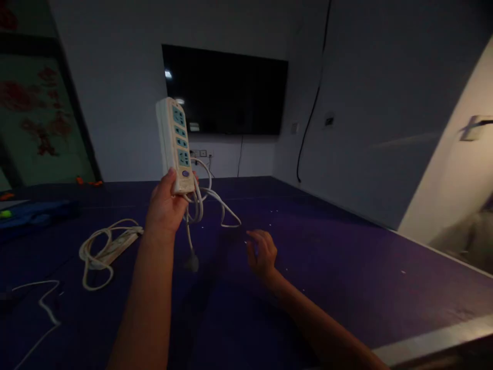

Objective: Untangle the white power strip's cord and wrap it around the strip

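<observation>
From afar, I grasp a white power strip (180,146) by its lower end in my left hand (165,208), above the purple surface (331,257); my right hand (262,253), released, fingers loosely curled, is near the dangling cord (231,226). A second power strip (118,247) lies at left, short of the surface's far edge.

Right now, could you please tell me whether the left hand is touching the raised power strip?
Touching: the head view shows the left hand closed around the power strip at its lower end.
</observation>
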`<state>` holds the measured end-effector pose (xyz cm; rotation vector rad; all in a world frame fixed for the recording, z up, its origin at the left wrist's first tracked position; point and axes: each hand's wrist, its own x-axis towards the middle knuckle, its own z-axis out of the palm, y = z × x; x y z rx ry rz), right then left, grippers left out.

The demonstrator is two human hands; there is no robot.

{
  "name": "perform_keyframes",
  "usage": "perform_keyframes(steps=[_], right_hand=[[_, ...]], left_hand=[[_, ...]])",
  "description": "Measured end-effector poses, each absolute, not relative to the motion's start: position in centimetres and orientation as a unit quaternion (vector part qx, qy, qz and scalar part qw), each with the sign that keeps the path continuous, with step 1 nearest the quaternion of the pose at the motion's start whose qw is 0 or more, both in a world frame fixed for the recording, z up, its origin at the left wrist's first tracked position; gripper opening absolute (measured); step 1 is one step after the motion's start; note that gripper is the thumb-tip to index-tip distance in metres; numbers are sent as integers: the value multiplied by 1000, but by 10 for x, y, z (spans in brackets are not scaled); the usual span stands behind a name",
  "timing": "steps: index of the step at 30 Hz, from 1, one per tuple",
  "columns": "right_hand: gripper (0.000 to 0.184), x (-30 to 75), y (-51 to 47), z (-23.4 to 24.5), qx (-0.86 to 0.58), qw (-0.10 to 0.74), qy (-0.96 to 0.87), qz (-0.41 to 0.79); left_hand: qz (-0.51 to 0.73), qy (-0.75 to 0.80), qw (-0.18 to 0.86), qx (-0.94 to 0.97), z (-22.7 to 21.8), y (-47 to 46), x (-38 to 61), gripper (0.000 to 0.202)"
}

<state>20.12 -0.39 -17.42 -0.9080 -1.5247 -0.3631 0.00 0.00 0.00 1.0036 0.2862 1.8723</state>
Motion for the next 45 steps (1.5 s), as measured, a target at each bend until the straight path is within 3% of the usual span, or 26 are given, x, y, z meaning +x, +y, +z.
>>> perform_keyframes(steps=[4,8,13,18,21,27,39,45], right_hand=[[25,187,7,-112,-424,656,-607,-146],[39,161,38,-55,-423,612,-649,161],[75,141,50,-43,-337,499,-641,476],[53,130,51,-49,-289,520,-556,581],[39,126,55,-44,-310,577,-506,561],[28,132,47,-32,-350,693,-456,436],[35,165,47,-25,-282,808,-475,207],[34,172,49,-25,-255,816,-496,152]], left_hand=[[759,121,494,406,-3,8,5,25],[749,112,519,396,-6,15,6,26],[710,119,579,382,-9,22,-6,24],[687,148,610,366,-9,25,-17,25],[683,149,611,371,-10,26,-18,23],[653,171,627,389,-10,19,-18,23],[679,228,654,245,-27,52,-24,26],[645,374,646,165,-65,92,-27,16]])
